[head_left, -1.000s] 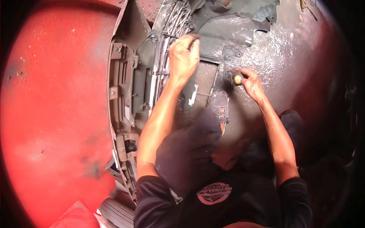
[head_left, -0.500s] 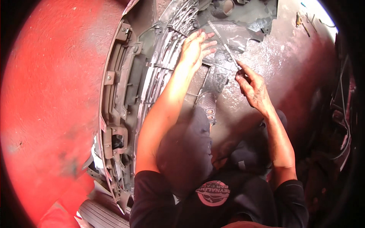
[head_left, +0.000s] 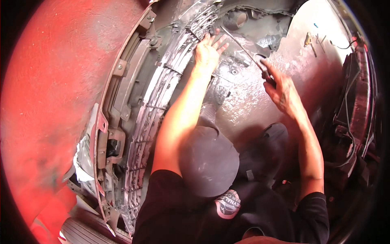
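Observation:
My left hand (head_left: 207, 56) is open, its fingers spread at the upper end of a slatted car grille (head_left: 152, 99). Whether its fingertips touch the slats, I cannot tell. Closed around the dark grip of a long thin rod-like tool (head_left: 245, 49), my right hand (head_left: 286, 92) lays its index finger along it. The rod slants up and left, its tip close to the left fingertips; its exact kind is unclear. The grille belongs to a long curved bumper (head_left: 106, 101), standing on edge left of my knees.
A red surface (head_left: 57, 89) fills the left side. Lower left is a ribbed black tyre (head_left: 87, 232). Several small tools (head_left: 309, 42) lie on the shiny floor at upper right. Dark car parts with a loose cable (head_left: 348, 97) stand along the right. A round tube opening (head_left: 240, 19) shows at the top.
The view has shifted and tilted. My left hand has spread its fingers nearer the grille slats. The rod stays in my right hand, its tip still near the left fingers. My knees have come up closer.

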### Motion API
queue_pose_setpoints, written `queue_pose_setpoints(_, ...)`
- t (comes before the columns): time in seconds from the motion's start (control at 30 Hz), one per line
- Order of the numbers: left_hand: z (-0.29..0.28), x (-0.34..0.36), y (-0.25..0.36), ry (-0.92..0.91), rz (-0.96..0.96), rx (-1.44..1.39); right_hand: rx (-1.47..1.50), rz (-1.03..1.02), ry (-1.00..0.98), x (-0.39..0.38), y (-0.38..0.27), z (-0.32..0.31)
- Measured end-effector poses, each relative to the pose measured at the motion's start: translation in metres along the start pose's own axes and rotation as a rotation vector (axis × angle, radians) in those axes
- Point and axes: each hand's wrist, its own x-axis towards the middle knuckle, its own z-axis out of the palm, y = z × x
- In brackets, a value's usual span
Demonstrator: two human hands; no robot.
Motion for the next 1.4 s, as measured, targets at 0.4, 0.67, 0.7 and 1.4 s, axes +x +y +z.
queue_pose_setpoints(0.4,-0.015,0.012,0.000,0.056,0.037,-0.169,-0.591,-0.206,0.085,0.015,-0.025,-0.030)
queue_pose_setpoints(0.67,-0.012,0.007,0.004,0.039,0.037,-0.139,-0.693,-0.215,0.035,0.024,-0.039,-0.039)
queue_pose_setpoints(0.7,-0.012,0.006,0.007,0.038,0.044,-0.134,-0.702,-0.224,0.032,0.025,-0.040,-0.038)
queue_pose_setpoints(1.4,-0.005,0.014,-0.010,0.072,0.051,-0.141,-0.932,-0.437,-0.038,0.057,-0.078,-0.069)
